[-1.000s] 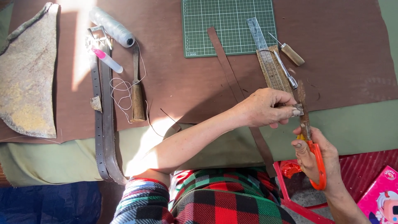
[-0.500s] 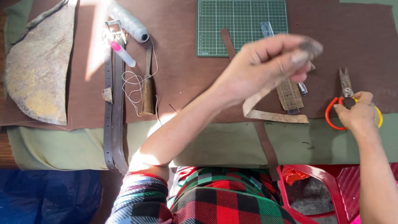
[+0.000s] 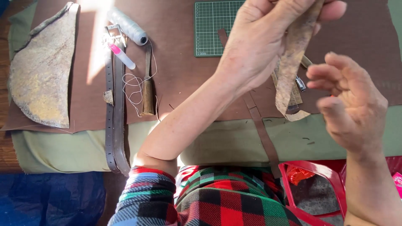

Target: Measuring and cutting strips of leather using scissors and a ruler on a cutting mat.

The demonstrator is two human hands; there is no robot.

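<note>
Up near the top of the view, the left hand (image 3: 268, 42) is pinching the upper end of a mottled tan leather strip (image 3: 293, 62) between thumb and fingers, lifting it clear of the work surface. That strip is hanging with its long axis running nearly straight down, leaning slightly toward the person's left at the bottom, and its lower end is curling just above the edge where the brown leather sheet (image 3: 180, 83) is meeting the green cloth (image 3: 209, 146). Just to the right of the hanging strip, the right hand (image 3: 351, 104) is hovering with fingers loosely spread and slightly curled, gripping nothing, its fingertips pointing toward the strip's middle but staying apart from it (a narrow gap is showing between them). So the strip is lying between the two hands, held by the left from above and nearest to the right along its side.

Beneath the strip, a metal ruler (image 3: 295, 94) is partly showing, and a thin brown strap (image 3: 264, 138) is running down off the sheet toward the person's lap. Farther left, a green cutting mat (image 3: 211, 27), a wooden-handled awl (image 3: 147, 90) with loose white thread (image 3: 134, 83), a spool of pale thread (image 3: 127, 26), a pink-capped tube (image 3: 121, 55), a long dark belt (image 3: 114, 117) and a large rough hide piece (image 3: 44, 71) are lying well away from both hands.
</note>
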